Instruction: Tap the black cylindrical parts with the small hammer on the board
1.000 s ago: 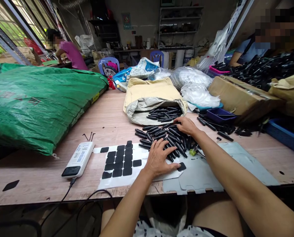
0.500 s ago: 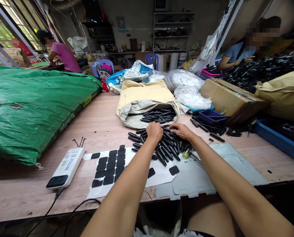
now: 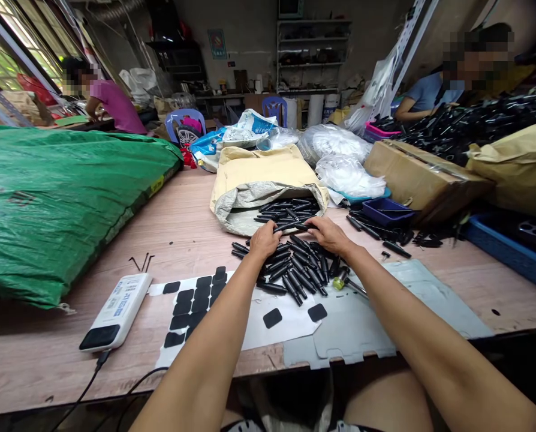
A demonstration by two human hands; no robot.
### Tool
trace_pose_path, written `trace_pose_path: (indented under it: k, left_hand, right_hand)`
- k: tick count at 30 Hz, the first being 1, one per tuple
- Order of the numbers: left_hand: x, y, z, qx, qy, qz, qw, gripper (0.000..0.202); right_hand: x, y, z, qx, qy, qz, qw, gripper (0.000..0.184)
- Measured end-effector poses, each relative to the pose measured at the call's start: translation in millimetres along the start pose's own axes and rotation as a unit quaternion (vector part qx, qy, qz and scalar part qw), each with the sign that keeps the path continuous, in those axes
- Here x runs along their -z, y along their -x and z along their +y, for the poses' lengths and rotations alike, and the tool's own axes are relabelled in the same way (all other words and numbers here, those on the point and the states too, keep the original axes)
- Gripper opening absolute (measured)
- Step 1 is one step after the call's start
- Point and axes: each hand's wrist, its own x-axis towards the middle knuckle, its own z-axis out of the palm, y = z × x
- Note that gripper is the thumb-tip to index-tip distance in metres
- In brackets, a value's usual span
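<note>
Several slim black pen-shaped tubes (image 3: 292, 227) lie level between my hands, at the mouth of a cream sack (image 3: 261, 165). My left hand (image 3: 265, 240) closes on their left end, and my right hand (image 3: 330, 236) grips the right end with thumb and fingers. The fingertips are partly hidden, so the exact number held cannot be made out. Just below my hands, a heap of the same tubes (image 3: 301, 270) is spread over the table and a white sheet. More black tubes (image 3: 288, 209) show inside the sack's grey-lined opening.
A white power bank (image 3: 119, 309) with a cable lies left, near a big green sack (image 3: 70, 198). Black square pads (image 3: 184, 303) stick to a white sheet. To the right are a purple tray (image 3: 387, 213), a cardboard box (image 3: 425, 177) and a blue tray (image 3: 511, 252). Two people sit further back.
My left hand has shifted left and slightly down, away from my right hand. Black tubes now span the gap between both hands. My right hand has moved only slightly.
</note>
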Motion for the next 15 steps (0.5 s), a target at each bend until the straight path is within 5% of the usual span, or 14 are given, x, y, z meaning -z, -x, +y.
trace_pose_path:
  k: [9,15]
  left_hand:
    - [-6.6,23.4,-7.1,-0.024,-0.005,-0.003,1.000,0.020]
    - [2.9,16.6,-6.4,-0.030,0.015,-0.020,0.999,0.026]
  right_hand:
    - [-5.4,-5.1,-11.4,-0.055,0.060,-0.007,0.997,0.033]
    - [-6.4,-0.9,-13.9,-0.092,0.076,-0.008,0.993,0.034]
